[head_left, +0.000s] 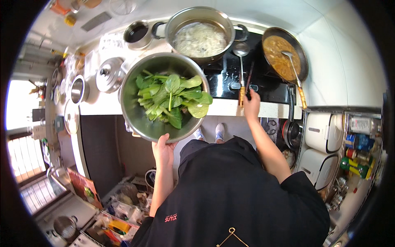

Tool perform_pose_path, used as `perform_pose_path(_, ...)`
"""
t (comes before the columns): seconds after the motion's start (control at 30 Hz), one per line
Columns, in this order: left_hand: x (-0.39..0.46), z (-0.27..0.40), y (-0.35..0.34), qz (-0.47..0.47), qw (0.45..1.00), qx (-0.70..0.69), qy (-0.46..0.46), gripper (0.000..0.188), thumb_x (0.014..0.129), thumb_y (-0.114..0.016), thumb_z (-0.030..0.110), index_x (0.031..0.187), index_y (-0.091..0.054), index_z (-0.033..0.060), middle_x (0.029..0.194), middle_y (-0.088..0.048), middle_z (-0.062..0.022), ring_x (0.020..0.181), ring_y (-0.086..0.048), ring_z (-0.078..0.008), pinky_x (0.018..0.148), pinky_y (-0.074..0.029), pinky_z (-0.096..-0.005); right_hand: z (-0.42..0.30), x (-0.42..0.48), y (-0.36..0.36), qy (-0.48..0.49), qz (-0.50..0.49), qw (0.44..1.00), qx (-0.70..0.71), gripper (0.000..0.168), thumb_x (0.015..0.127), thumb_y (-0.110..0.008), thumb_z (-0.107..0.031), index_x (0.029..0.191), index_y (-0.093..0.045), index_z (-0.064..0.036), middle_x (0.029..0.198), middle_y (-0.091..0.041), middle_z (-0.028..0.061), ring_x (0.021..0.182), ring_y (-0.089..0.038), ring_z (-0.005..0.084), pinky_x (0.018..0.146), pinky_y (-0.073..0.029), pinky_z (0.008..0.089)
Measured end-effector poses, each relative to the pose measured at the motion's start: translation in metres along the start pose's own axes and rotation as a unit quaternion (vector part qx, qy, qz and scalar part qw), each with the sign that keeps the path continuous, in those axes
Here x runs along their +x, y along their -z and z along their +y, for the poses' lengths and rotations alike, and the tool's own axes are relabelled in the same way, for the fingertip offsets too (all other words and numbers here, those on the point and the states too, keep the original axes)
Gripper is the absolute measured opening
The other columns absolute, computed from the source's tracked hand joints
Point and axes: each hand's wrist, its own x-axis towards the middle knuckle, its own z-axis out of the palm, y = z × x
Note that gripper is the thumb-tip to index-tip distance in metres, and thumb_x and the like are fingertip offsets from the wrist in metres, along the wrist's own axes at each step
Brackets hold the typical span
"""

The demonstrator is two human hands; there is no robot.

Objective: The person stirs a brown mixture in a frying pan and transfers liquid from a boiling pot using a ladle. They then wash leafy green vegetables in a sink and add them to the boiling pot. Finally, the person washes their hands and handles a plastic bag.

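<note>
My left hand (164, 151) grips the near rim of a large steel bowl (132, 123), thumb over the edge. Leafy greens (172, 95) lie in the bowl. My right hand (252, 105) is at the near edge of the black cooktop, its fingers at dark chopsticks (250, 72), just right of the wooden handle of a steel ladle (241, 49); whether it grips them I cannot tell. Beyond the bowl, a two-handled steel pot (200, 55) holds pale, bubbling liquid.
On the right, a wok (304, 58) of brown stew holds a spatula (294, 66). A small pot of dark liquid (138, 34), a lidded metal pot (109, 75) and a metal cup (78, 89) stand to the left. Wire shelves (342, 136) flank the counter at right.
</note>
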Motion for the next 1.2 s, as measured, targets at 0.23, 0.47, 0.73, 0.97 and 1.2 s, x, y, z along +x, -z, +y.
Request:
perform_pose_path(0.23, -0.004, -0.006, -0.009, 0.028, 0.999, 0.014, -0.037, 0.031, 0.094, -0.051, 0.002, 0.124, -0.053, -0.0007, 0.112, -0.066, -0.0129, 0.091, -0.07, -0.0227, 0.076, -0.062, -0.036, -0.249, 0.005, 0.084, 0.18, -0.2, 0.895, 0.357, 0.052, 0.084, -0.077, -0.013, 0.133, -0.059, -0.005, 0.132, -0.059, 0.0171, 0.122, -0.059, 0.0293, 0.098, -0.052, 0.0375)
perform_pose_path(0.47, -0.012, -0.005, -0.02, 0.024, 0.998, 0.023, -0.059, 0.033, 0.093, -0.052, 0.0, 0.126, -0.051, 0.0011, 0.112, -0.065, -0.0121, 0.09, -0.07, -0.0221, 0.075, -0.061, -0.0361, -0.312, 0.007, -0.02, 0.392, -0.289, 0.873, -0.041, 0.13, 0.047, -0.091, -0.053, 0.158, -0.027, -0.03, 0.155, -0.032, 0.0282, 0.135, -0.041, 0.0473, 0.103, -0.041, 0.058)
perform_pose_path(0.73, -0.011, 0.001, -0.016, 0.047, 0.993, 0.033, -0.103, 0.032, 0.091, -0.052, -0.002, 0.123, -0.049, 0.002, 0.109, -0.064, -0.0109, 0.089, -0.07, -0.0211, 0.07, -0.062, -0.0329, -0.322, -0.032, -0.029, 0.377, -0.3, 0.875, -0.047, 0.09, 0.063, -0.08, -0.009, 0.145, -0.05, -0.029, 0.115, -0.06, 0.0129, 0.097, -0.063, 0.0327, 0.078, -0.054, 0.0426)
perform_pose_path(0.97, -0.004, 0.003, 0.003, 0.019, 0.999, -0.011, -0.032, 0.029, 0.093, -0.052, -0.001, 0.123, -0.048, 0.0014, 0.108, -0.066, -0.0128, 0.087, -0.071, -0.0229, 0.075, -0.063, -0.0357, -0.336, -0.013, -0.01, 0.396, -0.273, 0.874, 0.065, 0.078, 0.061, -0.078, -0.004, 0.134, -0.059, -0.025, 0.097, -0.061, 0.007, 0.087, -0.065, 0.0314, 0.075, -0.054, 0.0418)
perform_pose_path(1.2, 0.006, 0.007, 0.005, 0.008, 1.0, 0.004, -0.023, 0.031, 0.093, -0.052, -0.001, 0.124, -0.047, 0.0017, 0.109, -0.066, -0.0134, 0.089, -0.071, -0.0234, 0.075, -0.063, -0.0355, -0.341, 0.007, 0.004, 0.354, -0.262, 0.88, 0.178, 0.075, 0.059, -0.077, 0.0, 0.131, -0.061, -0.019, 0.103, -0.063, 0.008, 0.095, -0.065, 0.0336, 0.078, -0.053, 0.0415)
